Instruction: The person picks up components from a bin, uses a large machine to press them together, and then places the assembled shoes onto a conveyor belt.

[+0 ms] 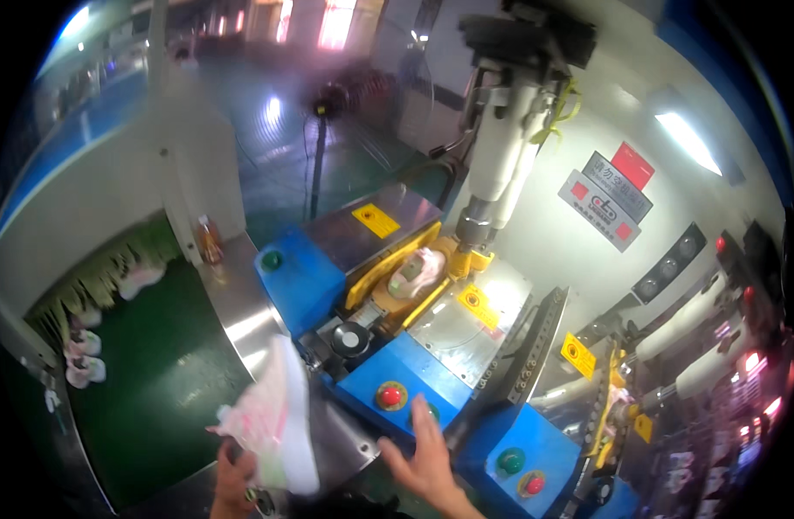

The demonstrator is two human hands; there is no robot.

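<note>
We see, at the lower left of centre, the left hand (231, 483) with its fingers curled about the lower end of a pink-and-white shoe (272, 424), whose pale sole faces right. At the lower centre, we find the right hand (430, 463) spread and holding nothing, its fingertips at a blue control panel (354, 383) bearing a red button (390, 396); whether they touch it, we cannot tell. In the middle of the frame, we note a second shoe (417, 273) between yellow side plates (359, 292), beneath a white cylinder (499, 147). At left, we observe a metal table (233, 298) beside a green belt (163, 381) carrying pale shoes (84, 356). At lower right, we distinguish another blue panel (548, 439) with a green button (510, 461).
</note>
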